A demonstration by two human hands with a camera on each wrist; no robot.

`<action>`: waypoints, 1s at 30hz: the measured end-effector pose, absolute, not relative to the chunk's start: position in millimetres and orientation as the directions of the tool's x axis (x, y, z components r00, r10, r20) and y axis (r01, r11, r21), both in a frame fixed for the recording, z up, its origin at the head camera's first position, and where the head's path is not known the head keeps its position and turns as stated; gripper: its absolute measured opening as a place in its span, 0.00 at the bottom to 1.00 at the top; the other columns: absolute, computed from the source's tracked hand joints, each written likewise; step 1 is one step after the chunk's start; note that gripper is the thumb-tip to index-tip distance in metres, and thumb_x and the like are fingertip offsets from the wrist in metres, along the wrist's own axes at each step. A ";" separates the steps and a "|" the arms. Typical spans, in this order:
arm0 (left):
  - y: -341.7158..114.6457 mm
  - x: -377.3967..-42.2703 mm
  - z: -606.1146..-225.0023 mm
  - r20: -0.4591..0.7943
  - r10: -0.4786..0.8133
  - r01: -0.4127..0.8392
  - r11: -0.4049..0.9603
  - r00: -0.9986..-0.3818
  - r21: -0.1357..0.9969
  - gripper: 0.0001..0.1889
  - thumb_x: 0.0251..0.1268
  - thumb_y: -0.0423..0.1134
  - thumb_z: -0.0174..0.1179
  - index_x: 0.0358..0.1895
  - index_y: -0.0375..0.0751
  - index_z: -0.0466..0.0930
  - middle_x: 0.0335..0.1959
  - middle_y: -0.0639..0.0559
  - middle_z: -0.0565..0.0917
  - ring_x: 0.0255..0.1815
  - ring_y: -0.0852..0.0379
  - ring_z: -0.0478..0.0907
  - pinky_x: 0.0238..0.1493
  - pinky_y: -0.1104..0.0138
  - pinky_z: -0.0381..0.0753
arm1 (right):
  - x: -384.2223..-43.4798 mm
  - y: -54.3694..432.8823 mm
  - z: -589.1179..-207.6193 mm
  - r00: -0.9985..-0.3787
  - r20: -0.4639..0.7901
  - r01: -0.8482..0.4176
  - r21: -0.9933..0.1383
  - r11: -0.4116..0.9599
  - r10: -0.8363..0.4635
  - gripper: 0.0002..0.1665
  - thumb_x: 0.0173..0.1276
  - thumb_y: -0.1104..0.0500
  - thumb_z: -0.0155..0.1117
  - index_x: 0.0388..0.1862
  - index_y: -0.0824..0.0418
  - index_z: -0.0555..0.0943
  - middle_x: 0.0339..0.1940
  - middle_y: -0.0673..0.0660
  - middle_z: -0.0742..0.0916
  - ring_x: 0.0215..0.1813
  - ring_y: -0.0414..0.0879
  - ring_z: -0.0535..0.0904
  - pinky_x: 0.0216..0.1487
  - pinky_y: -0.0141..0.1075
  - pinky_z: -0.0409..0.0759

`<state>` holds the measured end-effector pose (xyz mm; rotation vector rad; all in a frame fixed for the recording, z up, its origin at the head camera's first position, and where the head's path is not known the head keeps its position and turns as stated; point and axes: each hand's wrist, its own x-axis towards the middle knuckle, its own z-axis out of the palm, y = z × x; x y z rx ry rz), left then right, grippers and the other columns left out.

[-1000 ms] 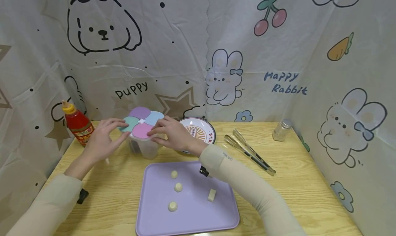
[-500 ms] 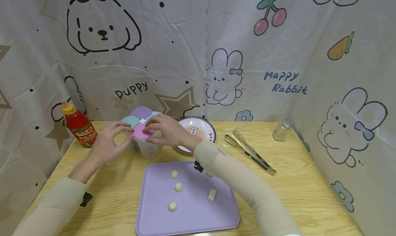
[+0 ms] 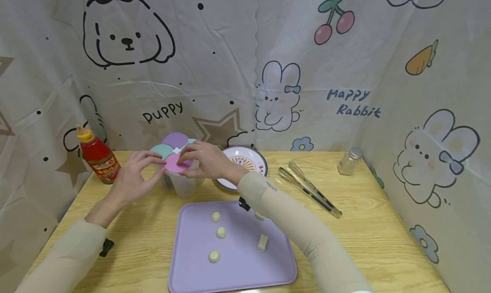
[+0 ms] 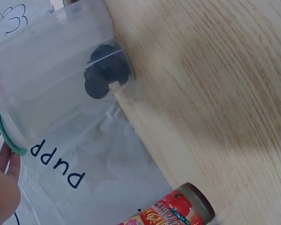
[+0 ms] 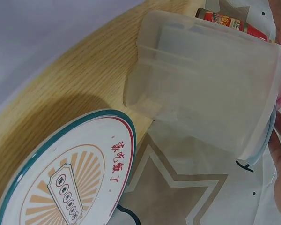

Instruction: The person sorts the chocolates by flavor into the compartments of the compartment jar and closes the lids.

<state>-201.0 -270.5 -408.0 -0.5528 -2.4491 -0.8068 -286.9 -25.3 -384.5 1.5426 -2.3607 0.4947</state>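
Observation:
In the head view a clear plastic container [image 3: 183,186] stands at the back left under a petal-shaped lid of pink, purple, green and blue flaps. Both hands are at its pink lid flap [image 3: 173,164]. My left hand [image 3: 132,180] pinches the flap's left edge between thumb and forefinger. From the other side my right hand [image 3: 211,161] pinches it, fingers bent over the top and thumb at the front rim. Dark round pieces [image 4: 107,70] show in one compartment in the left wrist view. The right wrist view shows the container's cloudy wall [image 5: 206,84].
A purple tray [image 3: 238,271] in front bears several small pale pieces, partly behind my right sleeve. A plate [image 3: 257,165] stands right of the container, then metal tongs [image 3: 308,188] and a small jar [image 3: 349,161]. A red sauce bottle [image 3: 100,158] is at left.
My left hand has moved right from the green flap to the pink flap's edge. My right hand has shifted slightly left and back, over the pink flap. The container stays put.

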 end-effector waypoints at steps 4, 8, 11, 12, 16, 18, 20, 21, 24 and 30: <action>-272.1 -201.4 -408.1 0.570 0.212 0.509 0.745 -0.794 0.431 0.10 0.62 0.31 0.72 0.47 0.38 0.87 0.52 0.40 0.86 0.61 0.38 0.76 0.60 0.38 0.75 | -285.6 -25.9 -381.7 -0.412 0.428 -0.910 -0.156 0.383 -0.804 0.14 0.68 0.47 0.76 0.49 0.48 0.91 0.53 0.46 0.91 0.56 0.40 0.85 0.55 0.28 0.82; -272.6 -202.9 -407.3 0.568 0.207 0.506 0.744 -0.796 0.437 0.11 0.63 0.31 0.71 0.49 0.39 0.86 0.52 0.40 0.86 0.61 0.38 0.76 0.61 0.38 0.74 | -285.6 -27.4 -378.8 -0.416 0.451 -0.908 -0.164 0.385 -0.789 0.12 0.70 0.47 0.75 0.49 0.48 0.92 0.52 0.46 0.91 0.53 0.39 0.86 0.52 0.28 0.83; -272.4 -204.6 -406.2 0.574 0.209 0.510 0.743 -0.792 0.433 0.10 0.63 0.32 0.71 0.47 0.38 0.86 0.50 0.40 0.87 0.60 0.37 0.77 0.61 0.39 0.74 | -286.3 -26.7 -377.2 -0.414 0.445 -0.910 -0.177 0.376 -0.794 0.13 0.70 0.48 0.74 0.49 0.49 0.92 0.52 0.47 0.91 0.53 0.39 0.86 0.53 0.27 0.83; -272.0 -205.2 -405.9 0.580 0.208 0.513 0.743 -0.788 0.430 0.10 0.63 0.31 0.71 0.46 0.38 0.86 0.50 0.40 0.87 0.59 0.38 0.78 0.61 0.40 0.74 | -286.7 -26.0 -376.9 -0.421 0.444 -0.907 -0.197 0.372 -0.791 0.12 0.70 0.49 0.74 0.50 0.50 0.92 0.52 0.48 0.91 0.53 0.39 0.86 0.54 0.27 0.82; -268.3 -207.9 -404.6 0.617 0.179 0.524 0.731 -0.766 0.438 0.09 0.62 0.29 0.72 0.44 0.37 0.87 0.47 0.41 0.88 0.54 0.44 0.80 0.59 0.57 0.76 | -289.1 -22.5 -376.7 -0.463 0.471 -0.882 -0.328 0.339 -0.751 0.10 0.70 0.56 0.75 0.49 0.55 0.91 0.50 0.51 0.92 0.51 0.41 0.88 0.55 0.26 0.82; -265.2 -209.7 -403.6 0.642 0.155 0.541 0.702 -0.751 0.463 0.09 0.60 0.26 0.73 0.43 0.35 0.87 0.45 0.41 0.88 0.50 0.50 0.81 0.56 0.70 0.75 | -290.7 -21.9 -377.9 -0.487 0.495 -0.863 -0.400 0.309 -0.719 0.09 0.69 0.59 0.75 0.47 0.58 0.91 0.47 0.52 0.92 0.48 0.42 0.88 0.53 0.27 0.83; -261.6 -212.4 -403.0 0.662 0.129 0.560 0.664 -0.739 0.496 0.10 0.59 0.24 0.73 0.43 0.33 0.87 0.43 0.40 0.88 0.46 0.60 0.80 0.52 0.79 0.72 | -292.3 -22.1 -379.2 -0.511 0.520 -0.841 -0.468 0.271 -0.684 0.08 0.69 0.61 0.75 0.46 0.60 0.91 0.45 0.54 0.92 0.46 0.44 0.87 0.52 0.28 0.84; -259.9 -213.9 -402.6 0.667 0.117 0.569 0.641 -0.736 0.515 0.10 0.59 0.23 0.73 0.43 0.32 0.87 0.42 0.39 0.88 0.45 0.64 0.79 0.51 0.82 0.71 | -292.8 -22.3 -379.6 -0.524 0.530 -0.828 -0.500 0.254 -0.667 0.08 0.69 0.62 0.75 0.45 0.62 0.91 0.44 0.56 0.92 0.45 0.44 0.87 0.51 0.28 0.85; -255.4 -217.9 -401.0 0.660 0.085 0.568 0.598 -0.747 0.565 0.09 0.61 0.24 0.72 0.44 0.31 0.87 0.40 0.38 0.88 0.43 0.76 0.77 0.48 0.83 0.71 | -295.4 -24.2 -382.2 -0.563 0.548 -0.793 -0.569 0.217 -0.619 0.07 0.69 0.64 0.75 0.44 0.64 0.91 0.41 0.58 0.91 0.43 0.45 0.86 0.50 0.28 0.87; -254.0 -221.5 -394.9 0.573 0.015 0.464 0.605 -0.819 0.647 0.06 0.71 0.30 0.68 0.47 0.32 0.86 0.40 0.39 0.89 0.38 0.81 0.74 0.42 0.80 0.72 | -294.8 -24.2 -380.9 -0.623 0.542 -0.747 -0.627 0.223 -0.564 0.09 0.69 0.63 0.75 0.47 0.65 0.90 0.42 0.59 0.91 0.45 0.48 0.88 0.47 0.29 0.88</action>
